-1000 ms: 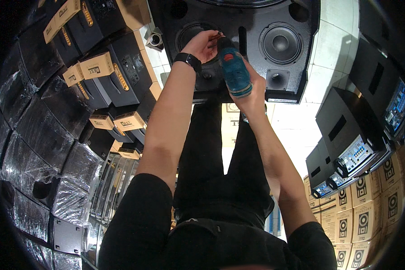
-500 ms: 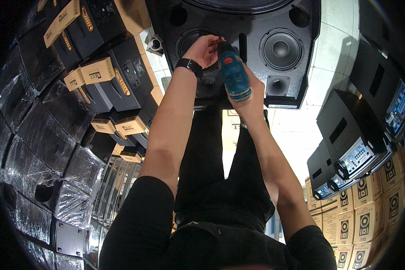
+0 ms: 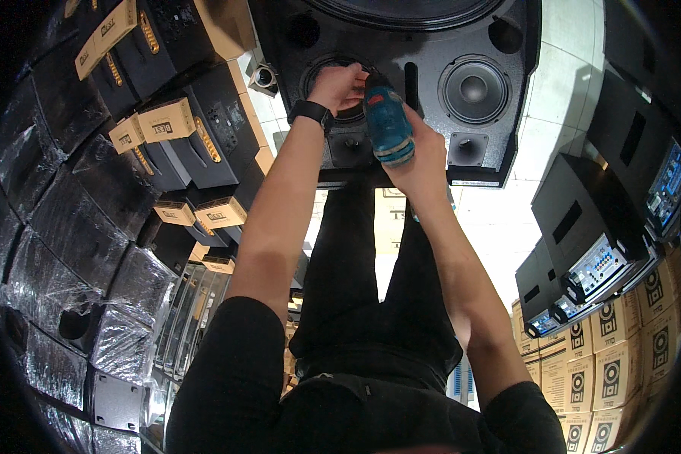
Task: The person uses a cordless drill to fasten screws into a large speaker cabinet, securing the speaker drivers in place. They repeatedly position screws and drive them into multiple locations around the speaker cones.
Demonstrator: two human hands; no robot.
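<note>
A teal-and-black cordless drill point(image 3: 388, 125) is in my right hand point(image 3: 422, 155), which wraps round it from behind. Its dark front end points away from me over a large black speaker cabinet point(image 3: 386, 47). Beside that front end is my left hand point(image 3: 339, 87), fingers curled and drawn together; anything they pinch is too small or hidden to name. Under my left hand lies a round speaker driver point(image 3: 310, 74), partly covered. A matching driver point(image 3: 473, 89) sits to the right, above a small square horn point(image 3: 467, 149). Another horn point(image 3: 348, 144) shows below my left wrist.
Black speaker cabinets with cardboard pieces point(image 3: 166, 121) stand at the left, beside stacks in plastic wrap point(image 3: 60, 219). On the right are more black cabinets point(image 3: 583, 204) with control panels, and printed cartons point(image 3: 617, 359). A small metal-rimmed part point(image 3: 263, 78) lies left of the cabinet.
My left hand has shifted slightly left and down, its fingers more curled. The drill has tilted and moved a little left, still in my right hand.
</note>
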